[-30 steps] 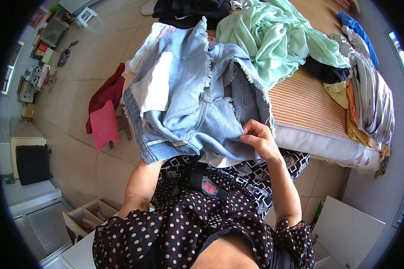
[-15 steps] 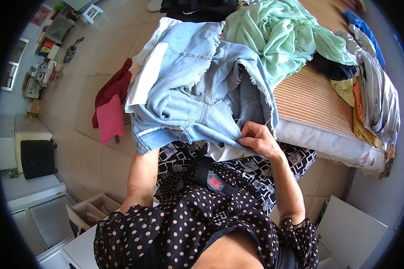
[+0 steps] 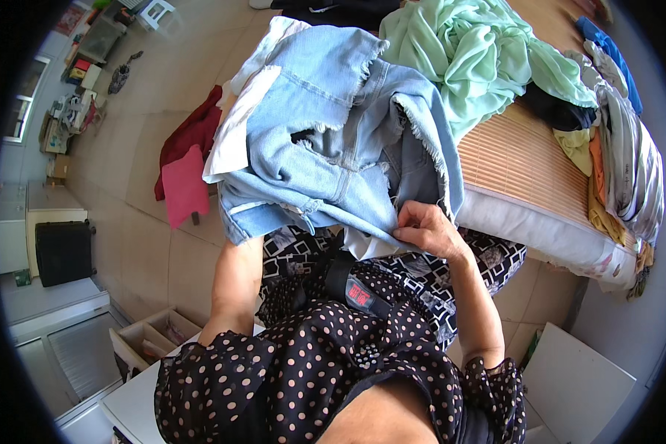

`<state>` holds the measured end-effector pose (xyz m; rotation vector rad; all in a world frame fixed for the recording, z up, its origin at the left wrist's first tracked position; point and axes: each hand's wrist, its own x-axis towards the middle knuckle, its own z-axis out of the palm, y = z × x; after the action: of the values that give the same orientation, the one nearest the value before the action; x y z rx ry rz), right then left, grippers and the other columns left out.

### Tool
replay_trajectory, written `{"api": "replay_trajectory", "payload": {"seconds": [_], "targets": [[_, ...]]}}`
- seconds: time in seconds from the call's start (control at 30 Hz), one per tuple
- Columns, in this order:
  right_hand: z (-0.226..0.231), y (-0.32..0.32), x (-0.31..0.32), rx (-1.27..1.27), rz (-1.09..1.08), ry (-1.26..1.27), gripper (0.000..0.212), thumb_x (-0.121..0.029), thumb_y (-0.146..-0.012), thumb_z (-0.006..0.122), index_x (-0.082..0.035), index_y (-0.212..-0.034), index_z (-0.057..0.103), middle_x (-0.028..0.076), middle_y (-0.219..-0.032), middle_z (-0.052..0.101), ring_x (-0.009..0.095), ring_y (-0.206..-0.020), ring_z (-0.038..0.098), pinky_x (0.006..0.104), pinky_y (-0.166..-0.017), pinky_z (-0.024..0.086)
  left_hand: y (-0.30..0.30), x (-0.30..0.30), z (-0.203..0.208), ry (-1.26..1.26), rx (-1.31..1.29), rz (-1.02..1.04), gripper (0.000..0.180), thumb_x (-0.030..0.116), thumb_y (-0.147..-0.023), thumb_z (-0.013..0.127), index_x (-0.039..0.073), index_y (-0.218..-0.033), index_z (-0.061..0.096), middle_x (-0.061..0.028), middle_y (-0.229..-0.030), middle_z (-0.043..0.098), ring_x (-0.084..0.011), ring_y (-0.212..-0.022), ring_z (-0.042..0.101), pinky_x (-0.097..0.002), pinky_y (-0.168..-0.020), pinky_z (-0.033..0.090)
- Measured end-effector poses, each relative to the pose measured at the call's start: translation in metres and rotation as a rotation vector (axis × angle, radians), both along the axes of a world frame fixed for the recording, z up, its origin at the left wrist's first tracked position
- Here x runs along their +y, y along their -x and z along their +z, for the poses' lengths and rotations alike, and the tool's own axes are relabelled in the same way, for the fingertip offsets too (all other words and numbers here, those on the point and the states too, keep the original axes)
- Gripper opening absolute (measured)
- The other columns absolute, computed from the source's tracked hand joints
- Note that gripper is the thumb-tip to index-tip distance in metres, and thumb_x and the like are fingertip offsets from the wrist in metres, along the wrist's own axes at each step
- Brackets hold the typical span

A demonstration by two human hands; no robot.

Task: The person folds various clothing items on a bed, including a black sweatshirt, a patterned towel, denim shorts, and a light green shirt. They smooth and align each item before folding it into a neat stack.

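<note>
Light blue denim shorts (image 3: 296,159) with frayed hems are bunched over my lap and the edge of the bed. White pocket lining (image 3: 233,129) sticks out along their left side, and another white piece hangs below the near edge. My right hand (image 3: 429,229) is closed, thumb and fingers pinching the near edge of the denim at its right. My left forearm (image 3: 237,277) goes up under the left corner of the shorts. The cloth hides my left hand and its fingers.
A slatted mat (image 3: 510,159) covers the bed, with a pale green cloth (image 3: 481,59) heaped beyond the shorts. More folded clothes (image 3: 621,159) lie at the bed's right end. Pink cloth (image 3: 185,189) and dark red cloth (image 3: 192,137) hang at the left. A black suitcase (image 3: 65,251) stands farther left.
The denim over my hidden left hand has shifted slightly, and a dark gap shows in the folds at its middle. My right hand keeps its pinch. The whole view has shifted a little.
</note>
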<state>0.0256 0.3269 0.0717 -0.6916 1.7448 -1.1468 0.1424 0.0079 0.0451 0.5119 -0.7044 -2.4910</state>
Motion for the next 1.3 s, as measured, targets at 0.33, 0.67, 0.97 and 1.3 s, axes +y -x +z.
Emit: {"api": "replay_trajectory", "payload": {"seconds": [0.33, 0.67, 0.97, 1.3], "targets": [[0.006, -0.018, 0.001, 0.095, -0.367, 0.189, 0.012, -0.005, -0.077, 0.064, 0.0, -0.084, 0.057, 0.003, -0.072, 0.06, 0.007, -0.068, 0.054, 0.0215, -0.063, 0.045, -0.001, 0.0, 0.0, 0.009, 0.003, 0.002, 0.036, 0.024, -0.088, 0.048, 0.004, -0.118, 0.048, -0.0098, -0.108, 0.053, -0.0181, -0.098, 0.053, -0.03, -0.084, 0.044], [-0.001, -0.082, -0.043, 0.298, -0.032, 0.222, 0.044, -0.013, -0.075, 0.064, -0.002, -0.115, 0.05, 0.02, -0.094, 0.06, 0.034, -0.081, 0.06, 0.0403, -0.072, 0.048, -0.003, 0.005, 0.01, 0.035, -0.007, -0.018, 0.035, 0.023, -0.088, 0.05, 0.003, -0.117, 0.049, -0.0097, -0.105, 0.055, -0.0175, -0.096, 0.054, -0.0288, -0.082, 0.046], [-0.038, -0.06, -0.058, 1.065, -0.161, -0.038, 0.041, -0.025, -0.071, 0.068, -0.01, -0.107, 0.056, 0.017, -0.102, 0.056, 0.036, -0.091, 0.055, 0.0472, -0.077, 0.043, 0.015, 0.008, 0.023, 0.116, 0.035, -0.056, 0.033, 0.021, -0.088, 0.051, 0.003, -0.115, 0.05, -0.0096, -0.103, 0.056, -0.0169, -0.093, 0.055, -0.0278, -0.08, 0.046], [0.062, -0.02, -0.017, 0.168, 0.342, 0.547, 0.008, -0.008, -0.076, 0.063, -0.003, -0.08, 0.059, 0.008, -0.091, 0.058, 0.02, -0.084, 0.056, 0.0301, -0.076, 0.044, 0.081, 0.036, 0.103, 0.837, -0.025, -0.197, 0.031, 0.019, -0.087, 0.052, 0.003, -0.114, 0.051, -0.0095, -0.1, 0.057, -0.0163, -0.091, 0.056, -0.0266, -0.079, 0.048]]}}
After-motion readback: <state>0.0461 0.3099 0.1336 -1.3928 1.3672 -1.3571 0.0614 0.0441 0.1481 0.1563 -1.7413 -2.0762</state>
